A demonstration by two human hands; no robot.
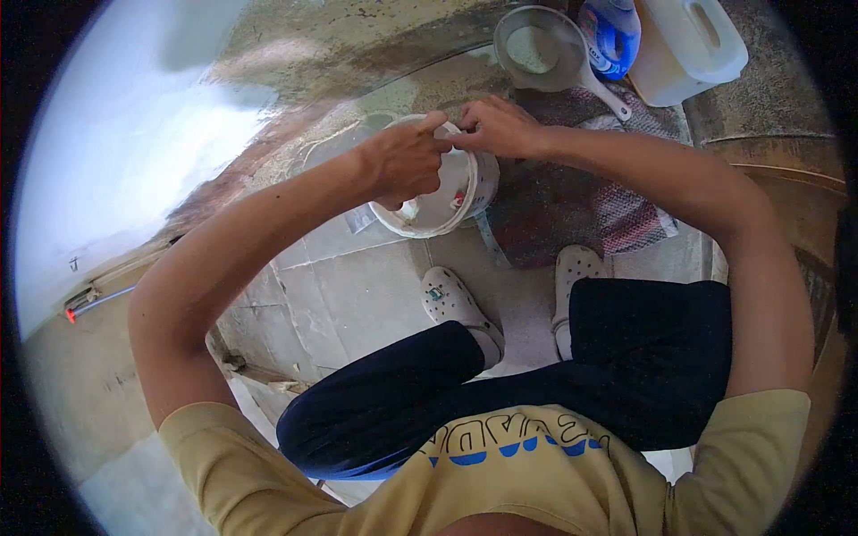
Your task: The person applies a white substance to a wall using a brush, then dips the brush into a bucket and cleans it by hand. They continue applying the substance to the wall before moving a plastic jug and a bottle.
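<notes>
A white round bucket (487,183) stands on the tiled floor in front of my feet. Above its far side, my left hand (407,161) has its fingers curled in. Close against it, my right hand (496,127) is closed with thumb and forefinger pinched together. The fingertips of both hands meet near the rim, and what is between them is too small to make out. Below my left hand shows a small white thing (409,211), partly covered. A small red and white item (458,198) is at the bucket's inner side.
A grey long-handled dipper (554,76) lies at the back, beside a blue bottle (617,40) and a pale plastic jug (693,54). A dark patterned mat (545,214) lies right of the bucket. Clear plastic (360,219) is on its left. A wall (179,116) rises at left.
</notes>
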